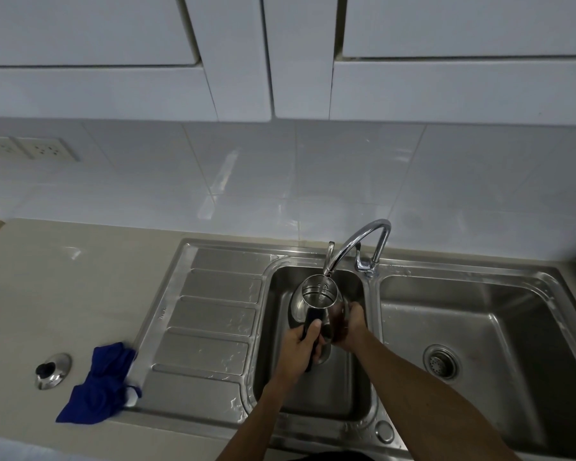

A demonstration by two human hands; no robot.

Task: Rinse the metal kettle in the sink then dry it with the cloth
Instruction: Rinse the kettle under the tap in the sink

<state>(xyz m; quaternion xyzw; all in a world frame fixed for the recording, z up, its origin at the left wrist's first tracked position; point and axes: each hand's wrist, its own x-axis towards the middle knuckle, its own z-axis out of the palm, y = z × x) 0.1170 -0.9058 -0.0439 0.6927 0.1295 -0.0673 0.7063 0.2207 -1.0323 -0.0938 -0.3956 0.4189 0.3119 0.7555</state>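
Lidless shiny metal kettle [316,302] held over the left steel sink basin [313,394], under the curved chrome tap [359,241]; left hand [300,347] clenched on its black handle; right hand [353,327] cupping its side — crumpled blue cloth [102,384] straddles the drainboard's left edge; right basin lies open.

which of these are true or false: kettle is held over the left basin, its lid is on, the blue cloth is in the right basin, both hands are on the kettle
1. The kettle is held over the left basin. True.
2. Its lid is on. False: the lid lies on the counter, the kettle is open.
3. The blue cloth is in the right basin. False: it lies on the counter beside the lid.
4. Both hands hold the kettle. True: left hand on the handle, right hand on the body.
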